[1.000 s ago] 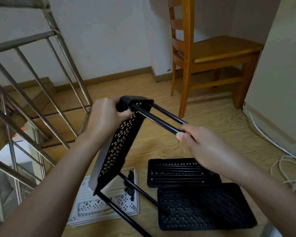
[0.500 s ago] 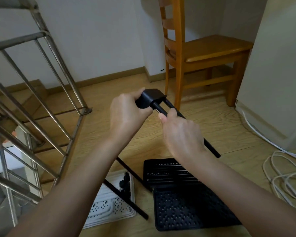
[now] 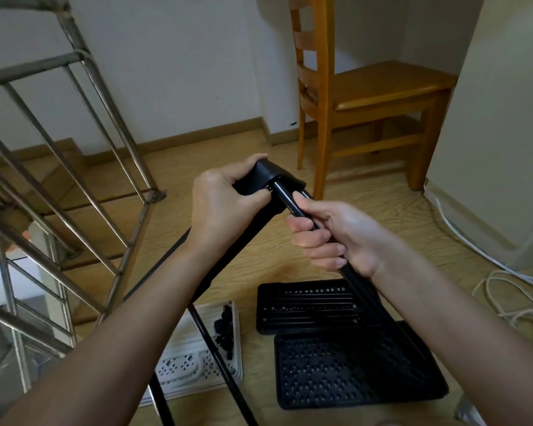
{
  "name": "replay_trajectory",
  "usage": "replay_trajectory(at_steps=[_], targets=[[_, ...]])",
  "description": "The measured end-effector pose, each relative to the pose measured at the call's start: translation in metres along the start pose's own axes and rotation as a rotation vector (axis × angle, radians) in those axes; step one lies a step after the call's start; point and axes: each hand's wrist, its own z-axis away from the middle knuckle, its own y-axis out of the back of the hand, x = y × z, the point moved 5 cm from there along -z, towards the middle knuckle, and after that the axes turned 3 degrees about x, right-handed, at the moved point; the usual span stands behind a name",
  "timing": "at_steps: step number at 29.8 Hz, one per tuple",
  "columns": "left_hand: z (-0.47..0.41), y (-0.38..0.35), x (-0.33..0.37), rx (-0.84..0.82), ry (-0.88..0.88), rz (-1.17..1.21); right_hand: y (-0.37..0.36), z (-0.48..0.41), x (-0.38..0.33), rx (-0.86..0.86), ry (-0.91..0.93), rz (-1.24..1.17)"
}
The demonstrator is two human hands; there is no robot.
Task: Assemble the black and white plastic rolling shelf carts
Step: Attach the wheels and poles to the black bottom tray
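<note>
Over the floor [image 3: 382, 216], left hand [image 3: 225, 204] grips shelf [image 3: 268, 175], right hand [image 3: 336, 235] pole [image 3: 286, 199].

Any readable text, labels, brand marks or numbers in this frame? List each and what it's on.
None: no word, label, brand, number or sign can be read in this view.
The black shelf gripped by the left hand and the black pole in the right hand look plain.
The slotted black tray, perforated black tray and white tray show only hole patterns; any moulded marks are too small to tell.
</note>
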Motion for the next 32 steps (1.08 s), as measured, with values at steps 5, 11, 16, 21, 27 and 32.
replay_trajectory(at_steps=[5, 11, 16, 21, 27, 32], targets=[[0.003, -0.006, -0.009, -0.028, 0.062, -0.026, 0.005, 0.003, -0.001, 0.268, 0.072, 0.266], [0.005, -0.013, -0.019, 0.038, 0.14, -0.134, -0.026, 0.008, -0.015, 0.968, 0.499, 1.835], [0.006, -0.022, -0.018, 0.057, 0.184, -0.14, -0.018, -0.004, -0.013, 1.081, 0.462, 1.898], [0.009, -0.032, -0.012, 0.053, 0.183, -0.172, -0.002, -0.001, -0.02, 1.113, 0.477, 1.839], [0.008, -0.032, -0.002, 0.07, 0.083, -0.186, 0.008, -0.002, -0.02, 1.01, 0.515, 1.56], [0.01, -0.031, -0.003, 0.058, 0.007, -0.146, 0.022, -0.004, -0.017, 0.649, 0.275, 0.826]])
